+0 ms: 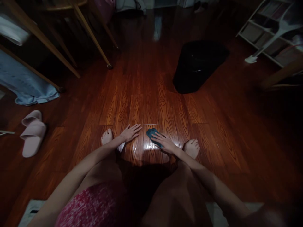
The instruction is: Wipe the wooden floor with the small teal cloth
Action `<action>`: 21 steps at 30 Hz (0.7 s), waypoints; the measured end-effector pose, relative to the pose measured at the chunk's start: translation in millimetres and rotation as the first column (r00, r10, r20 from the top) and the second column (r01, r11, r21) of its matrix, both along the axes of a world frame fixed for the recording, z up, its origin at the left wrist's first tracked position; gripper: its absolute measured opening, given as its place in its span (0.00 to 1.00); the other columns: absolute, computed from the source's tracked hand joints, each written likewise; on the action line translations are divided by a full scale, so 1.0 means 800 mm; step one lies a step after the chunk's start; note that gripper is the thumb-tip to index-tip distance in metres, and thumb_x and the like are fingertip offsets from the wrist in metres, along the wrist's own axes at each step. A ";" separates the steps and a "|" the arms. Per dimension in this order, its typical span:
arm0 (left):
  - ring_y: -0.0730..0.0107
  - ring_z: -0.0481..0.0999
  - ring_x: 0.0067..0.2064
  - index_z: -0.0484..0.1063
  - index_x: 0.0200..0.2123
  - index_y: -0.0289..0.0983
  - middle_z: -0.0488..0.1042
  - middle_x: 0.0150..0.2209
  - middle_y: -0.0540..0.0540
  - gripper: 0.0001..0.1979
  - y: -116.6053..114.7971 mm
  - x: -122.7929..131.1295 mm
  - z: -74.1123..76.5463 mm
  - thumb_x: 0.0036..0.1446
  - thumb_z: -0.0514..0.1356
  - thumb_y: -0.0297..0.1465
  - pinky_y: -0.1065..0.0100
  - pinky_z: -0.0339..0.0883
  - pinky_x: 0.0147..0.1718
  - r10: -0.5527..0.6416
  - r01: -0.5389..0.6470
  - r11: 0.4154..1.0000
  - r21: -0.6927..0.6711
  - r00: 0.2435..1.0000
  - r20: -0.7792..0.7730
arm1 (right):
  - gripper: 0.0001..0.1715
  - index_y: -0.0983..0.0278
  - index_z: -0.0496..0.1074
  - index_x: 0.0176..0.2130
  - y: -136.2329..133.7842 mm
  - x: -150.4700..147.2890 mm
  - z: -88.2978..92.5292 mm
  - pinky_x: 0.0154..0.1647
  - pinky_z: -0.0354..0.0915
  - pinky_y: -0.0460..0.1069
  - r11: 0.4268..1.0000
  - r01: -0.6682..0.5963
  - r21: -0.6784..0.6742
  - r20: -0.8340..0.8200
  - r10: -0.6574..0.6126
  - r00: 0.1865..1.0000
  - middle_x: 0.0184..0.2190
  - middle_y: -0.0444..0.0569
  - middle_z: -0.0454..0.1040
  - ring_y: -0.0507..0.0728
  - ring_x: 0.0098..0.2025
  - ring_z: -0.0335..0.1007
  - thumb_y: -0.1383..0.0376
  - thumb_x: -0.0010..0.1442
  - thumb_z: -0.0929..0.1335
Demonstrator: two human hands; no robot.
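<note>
My left hand [131, 132] rests on the wooden floor [163, 97] with its fingers stretched out, holding nothing. To its right lies a crumpled dark teal cloth [150, 132]. My right hand [166, 143] lies over the near right part of this cloth, fingers stretched out and pressing it against the floor. The cloth shows past my fingertips and along their lower side; whatever is beneath the palm stays hidden. Both hands are between my bare feet, where light glints off the boards.
A black bin [199, 67] stands ahead on the right. Pink slippers [34, 134] sit at the left, near blue fabric [26, 78] hanging to the floor. Wooden chair legs [93, 37] rise at the upper left. A white shelf rack [265, 26] is at the upper right.
</note>
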State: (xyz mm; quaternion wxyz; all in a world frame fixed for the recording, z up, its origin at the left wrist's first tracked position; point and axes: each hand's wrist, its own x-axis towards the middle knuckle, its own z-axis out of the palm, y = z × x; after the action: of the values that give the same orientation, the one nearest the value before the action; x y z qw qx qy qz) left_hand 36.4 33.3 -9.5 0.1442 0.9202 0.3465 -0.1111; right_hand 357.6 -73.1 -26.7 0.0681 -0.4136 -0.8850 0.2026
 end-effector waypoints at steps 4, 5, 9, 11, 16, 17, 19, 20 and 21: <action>0.59 0.45 0.75 0.44 0.75 0.47 0.45 0.75 0.47 0.30 0.001 -0.002 -0.001 0.75 0.40 0.46 0.45 0.41 0.70 0.009 -0.009 1.000 -0.006 1.000 -0.020 | 0.37 0.56 0.51 0.74 0.028 0.028 -0.007 0.72 0.46 0.64 0.964 0.247 0.099 0.040 -0.252 0.967 0.75 0.47 0.50 0.61 0.76 0.39 0.62 0.69 0.60; 0.59 0.45 0.75 0.44 0.75 0.47 0.45 0.75 0.47 0.30 0.001 -0.004 -0.002 0.75 0.41 0.46 0.45 0.41 0.70 0.010 -0.010 1.000 -0.006 1.000 -0.026 | 0.38 0.57 0.51 0.74 0.036 0.041 -0.009 0.72 0.45 0.64 0.935 0.335 0.114 0.052 -0.342 0.938 0.75 0.48 0.49 0.61 0.76 0.39 0.63 0.68 0.61; 0.60 0.44 0.75 0.44 0.75 0.47 0.44 0.76 0.47 0.29 -0.002 -0.010 -0.003 0.76 0.42 0.44 0.47 0.40 0.70 0.005 -0.005 1.000 0.014 1.000 -0.030 | 0.35 0.62 0.53 0.73 0.070 0.103 -0.017 0.72 0.44 0.64 0.662 0.740 0.120 0.037 -0.748 0.663 0.74 0.52 0.51 0.64 0.75 0.40 0.58 0.71 0.57; 0.60 0.44 0.75 0.43 0.76 0.47 0.44 0.76 0.47 0.29 -0.005 -0.012 -0.003 0.76 0.43 0.43 0.47 0.38 0.71 0.011 -0.010 0.999 0.039 1.000 -0.026 | 0.37 0.69 0.50 0.73 0.081 0.130 -0.020 0.71 0.42 0.70 0.539 0.833 0.123 0.021 -0.841 0.541 0.75 0.62 0.48 0.70 0.76 0.37 0.56 0.72 0.53; 0.60 0.41 0.76 0.43 0.76 0.47 0.42 0.76 0.46 0.30 -0.010 -0.017 -0.012 0.75 0.43 0.43 0.48 0.36 0.71 0.052 -0.052 0.994 0.096 0.999 0.004 | 0.40 0.73 0.43 0.74 0.100 0.148 -0.025 0.72 0.41 0.68 0.433 0.895 0.106 -0.005 -0.900 0.436 0.75 0.64 0.43 0.70 0.76 0.32 0.54 0.72 0.51; 0.60 0.41 0.76 0.42 0.76 0.45 0.41 0.76 0.45 0.30 -0.010 -0.019 -0.016 0.75 0.42 0.44 0.49 0.38 0.71 0.082 -0.083 0.991 0.104 0.996 0.021 | 0.41 0.75 0.42 0.74 0.105 0.140 -0.025 0.72 0.41 0.68 0.466 0.879 0.103 -0.005 -0.883 0.468 0.75 0.65 0.42 0.70 0.76 0.31 0.55 0.72 0.52; 0.58 0.41 0.76 0.42 0.76 0.41 0.39 0.76 0.42 0.32 -0.007 -0.023 -0.023 0.75 0.42 0.45 0.50 0.41 0.71 0.164 -0.169 0.979 0.112 0.985 0.056 | 0.41 0.82 0.43 0.72 0.116 0.112 -0.023 0.72 0.41 0.67 0.564 0.819 0.103 0.004 -0.824 0.567 0.75 0.71 0.41 0.71 0.76 0.31 0.57 0.72 0.52; 0.57 0.40 0.76 0.41 0.76 0.39 0.39 0.76 0.40 0.33 -0.005 -0.025 -0.026 0.75 0.42 0.45 0.50 0.43 0.71 0.201 -0.208 0.972 0.110 0.977 0.068 | 0.41 0.84 0.46 0.71 0.121 0.093 -0.023 0.72 0.42 0.65 0.612 0.784 0.104 0.010 -0.789 0.615 0.74 0.72 0.42 0.70 0.76 0.32 0.57 0.72 0.54; 0.56 0.40 0.76 0.42 0.76 0.38 0.40 0.76 0.40 0.33 -0.003 -0.028 -0.028 0.75 0.42 0.45 0.49 0.43 0.71 0.228 -0.235 0.966 0.106 0.971 0.074 | 0.41 0.81 0.49 0.71 0.125 0.072 -0.022 0.73 0.43 0.64 0.663 0.741 0.104 0.016 -0.746 0.666 0.74 0.70 0.43 0.68 0.76 0.34 0.56 0.71 0.55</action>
State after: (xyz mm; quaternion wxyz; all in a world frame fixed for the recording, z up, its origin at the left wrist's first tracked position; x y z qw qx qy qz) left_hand 14.3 30.9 -32.3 0.1141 0.8831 0.4529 -0.0451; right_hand 414.9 27.2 -44.6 0.1377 -0.7408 -0.6489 0.1059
